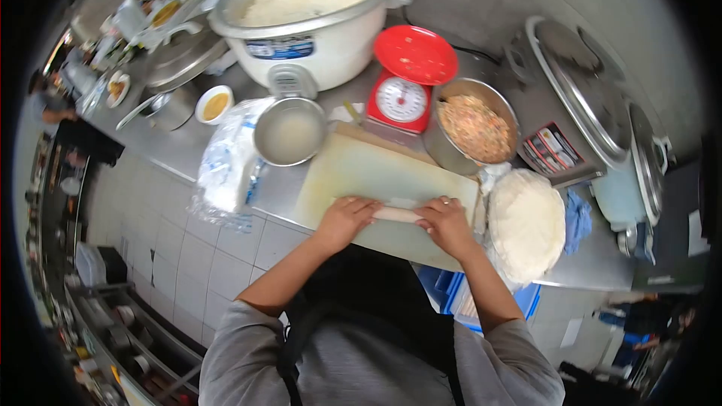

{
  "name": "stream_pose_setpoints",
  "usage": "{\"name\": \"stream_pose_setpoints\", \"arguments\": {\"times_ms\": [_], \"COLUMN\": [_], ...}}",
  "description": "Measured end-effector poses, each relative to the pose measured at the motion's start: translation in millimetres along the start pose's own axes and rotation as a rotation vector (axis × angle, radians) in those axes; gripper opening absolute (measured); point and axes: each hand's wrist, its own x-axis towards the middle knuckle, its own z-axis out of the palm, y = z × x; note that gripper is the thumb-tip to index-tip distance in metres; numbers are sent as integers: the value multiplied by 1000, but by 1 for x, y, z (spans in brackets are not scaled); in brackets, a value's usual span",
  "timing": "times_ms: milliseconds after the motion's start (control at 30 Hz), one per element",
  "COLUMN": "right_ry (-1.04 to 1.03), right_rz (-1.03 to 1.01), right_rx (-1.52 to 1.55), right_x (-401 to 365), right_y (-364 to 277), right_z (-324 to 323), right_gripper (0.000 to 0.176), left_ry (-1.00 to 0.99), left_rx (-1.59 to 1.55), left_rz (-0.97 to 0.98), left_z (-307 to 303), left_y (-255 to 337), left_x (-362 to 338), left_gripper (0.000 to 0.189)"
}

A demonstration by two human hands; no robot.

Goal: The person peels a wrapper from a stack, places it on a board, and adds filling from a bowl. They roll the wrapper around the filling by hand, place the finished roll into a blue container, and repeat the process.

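A pale rolled wrapper (397, 214) lies across the cutting board (361, 169), near its front edge. My left hand (348, 218) is closed on the left end of the roll, and my right hand (445, 222) is closed on the right end. To the right of the board is a stack of round white wrappers (526, 224). Behind the board stands a metal pot of orange-brown filling (475, 128), beside a red scale (402, 98). A metal bowl of cloudy liquid (290, 132) is at the board's back left.
A large rice cooker (301, 49) stands at the back, a lidded cooker (560, 105) at the right. Plastic bags (229, 162) lie left of the bowl. Blue crates (455, 293) sit below the counter edge. Other people (75, 124) stand far left and far right.
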Motion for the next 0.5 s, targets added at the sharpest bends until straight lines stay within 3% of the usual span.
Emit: {"name": "stream_pose_setpoints", "arguments": {"times_ms": [100, 233, 400, 500], "right_ry": [4, 56, -500, -368], "right_rz": [-105, -377, -220, -117], "right_rx": [25, 180, -20, 98], "right_x": [55, 161, 233, 227], "right_y": [-26, -86, -130, -128], "right_z": [-12, 21, 56, 51], "right_gripper": [37, 49, 47, 49], "left_ry": [27, 53, 43, 56], "left_rx": [-9, -23, 47, 36], "left_rz": [19, 13, 46, 41], "left_z": [-1, 5, 6, 7], "left_y": [0, -5, -7, -9], "left_x": [0, -5, -8, -9], "left_gripper": [38, 34, 31, 31]}}
